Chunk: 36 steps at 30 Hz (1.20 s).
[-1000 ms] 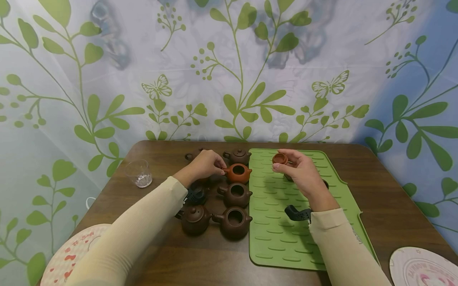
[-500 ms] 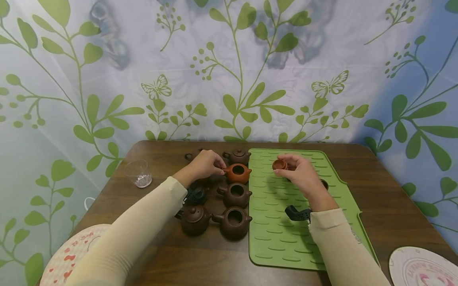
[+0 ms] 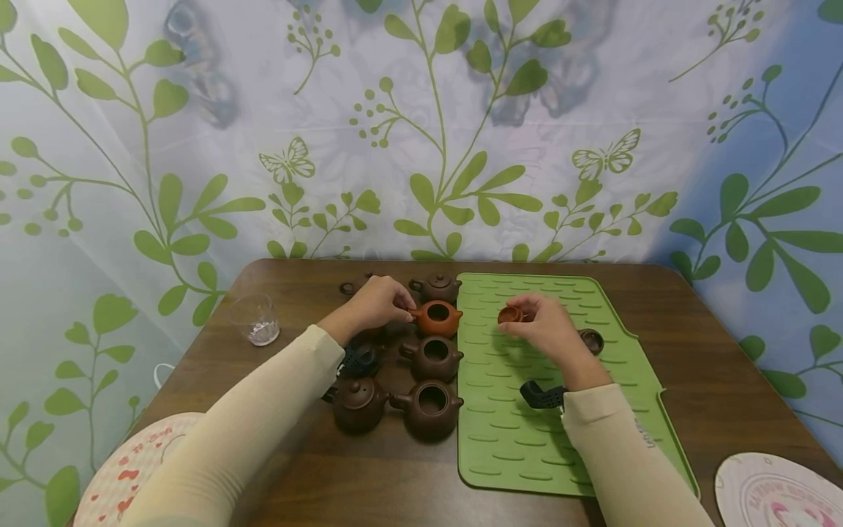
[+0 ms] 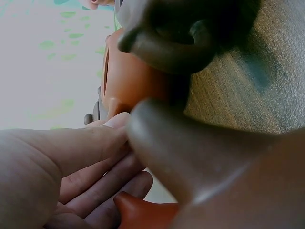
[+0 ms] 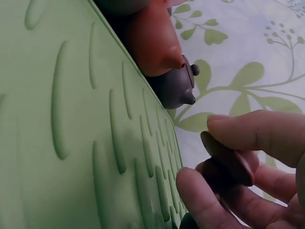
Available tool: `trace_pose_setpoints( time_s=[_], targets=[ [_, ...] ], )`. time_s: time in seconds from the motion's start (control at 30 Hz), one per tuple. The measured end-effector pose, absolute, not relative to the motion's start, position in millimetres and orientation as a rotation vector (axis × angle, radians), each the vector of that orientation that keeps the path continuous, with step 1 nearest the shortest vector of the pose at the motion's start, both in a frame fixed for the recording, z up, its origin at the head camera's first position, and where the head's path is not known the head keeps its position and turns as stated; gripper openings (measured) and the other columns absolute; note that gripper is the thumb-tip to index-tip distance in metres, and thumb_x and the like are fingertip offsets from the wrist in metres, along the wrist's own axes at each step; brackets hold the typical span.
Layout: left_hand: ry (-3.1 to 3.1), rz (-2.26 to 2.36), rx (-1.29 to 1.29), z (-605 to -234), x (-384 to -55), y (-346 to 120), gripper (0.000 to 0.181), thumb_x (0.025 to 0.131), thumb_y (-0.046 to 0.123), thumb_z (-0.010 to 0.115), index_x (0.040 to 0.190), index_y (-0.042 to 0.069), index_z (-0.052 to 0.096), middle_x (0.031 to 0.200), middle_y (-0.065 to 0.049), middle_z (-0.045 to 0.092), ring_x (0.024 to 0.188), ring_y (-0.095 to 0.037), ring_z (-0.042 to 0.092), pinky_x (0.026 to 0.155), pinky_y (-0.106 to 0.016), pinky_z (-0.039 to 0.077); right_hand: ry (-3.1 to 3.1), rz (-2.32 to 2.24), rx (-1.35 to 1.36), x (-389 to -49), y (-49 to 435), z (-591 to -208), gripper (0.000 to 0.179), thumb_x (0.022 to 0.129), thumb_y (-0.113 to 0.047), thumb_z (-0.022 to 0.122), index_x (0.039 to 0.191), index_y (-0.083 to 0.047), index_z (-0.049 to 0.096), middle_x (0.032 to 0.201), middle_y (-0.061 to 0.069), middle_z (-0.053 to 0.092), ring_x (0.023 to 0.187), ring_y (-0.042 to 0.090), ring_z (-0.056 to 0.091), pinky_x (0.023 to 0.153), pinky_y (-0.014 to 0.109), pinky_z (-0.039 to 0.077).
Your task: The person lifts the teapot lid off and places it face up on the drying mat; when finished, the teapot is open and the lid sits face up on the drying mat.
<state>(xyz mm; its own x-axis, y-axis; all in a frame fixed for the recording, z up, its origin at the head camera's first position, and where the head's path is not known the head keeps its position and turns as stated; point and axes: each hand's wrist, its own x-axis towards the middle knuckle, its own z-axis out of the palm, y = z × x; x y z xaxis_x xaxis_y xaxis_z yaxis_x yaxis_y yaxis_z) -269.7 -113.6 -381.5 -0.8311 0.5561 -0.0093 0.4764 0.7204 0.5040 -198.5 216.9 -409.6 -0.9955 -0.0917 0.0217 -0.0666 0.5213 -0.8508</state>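
Note:
My left hand [image 3: 384,298] pinches the handle of an orange clay teapot [image 3: 440,329], which stands lidless at the green mat's left edge. In the left wrist view, that teapot [image 4: 138,76] is partly covered by dark teapots nearer the camera. Over the mat, my right hand [image 3: 549,329] holds a small orange teapot lid [image 3: 510,315], hollow side up, between thumb and fingers. The right wrist view shows this lid [image 5: 233,167] tilted in the fingers. Behind the right hand lies a small dark round piece [image 3: 591,341], perhaps another lid.
Two open dark teapots [image 3: 432,421] stand in front of the orange one, and a lidded one [image 3: 440,287] behind. More teapots [image 3: 358,404] sit left, partly under my arm. A clear glass [image 3: 263,329] stands far left. The green mat [image 3: 507,439] covers the table's right half.
My right hand has come lower and slightly nearer with the lid, uncovering the small dark piece on the mat. My left hand stays on the orange teapot's handle.

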Motion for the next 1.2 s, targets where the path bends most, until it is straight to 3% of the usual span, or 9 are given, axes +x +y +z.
trace_pose_setpoints(
  time_s=[0.43,1.2],
  targets=[
    [2.768,0.736,0.853,-384,-272,-115,0.013,0.091,0.016,0.087,0.102,0.010,0.084,0.092,0.005,0.076,0.091,-0.015,0.071,0.088,-0.039,0.056,2.939,-1.118,-0.113,-192,204,-408,0.044,0.092,-0.010,0.084,0.130,0.004,0.067,0.115,0.022,0.068,0.103,0.038,0.065,0.084,0.053,0.055],
    [2.749,0.758,0.840,-387,-274,-115,0.012,0.091,0.015,0.086,0.102,0.010,0.083,0.090,0.006,0.076,0.090,-0.014,0.070,0.088,-0.039,0.056,3.018,-0.915,-0.038,-185,187,-409,0.044,0.093,-0.008,0.083,0.131,0.005,0.067,0.116,0.024,0.068,0.103,0.041,0.066,0.080,0.051,0.057]
  ],
)
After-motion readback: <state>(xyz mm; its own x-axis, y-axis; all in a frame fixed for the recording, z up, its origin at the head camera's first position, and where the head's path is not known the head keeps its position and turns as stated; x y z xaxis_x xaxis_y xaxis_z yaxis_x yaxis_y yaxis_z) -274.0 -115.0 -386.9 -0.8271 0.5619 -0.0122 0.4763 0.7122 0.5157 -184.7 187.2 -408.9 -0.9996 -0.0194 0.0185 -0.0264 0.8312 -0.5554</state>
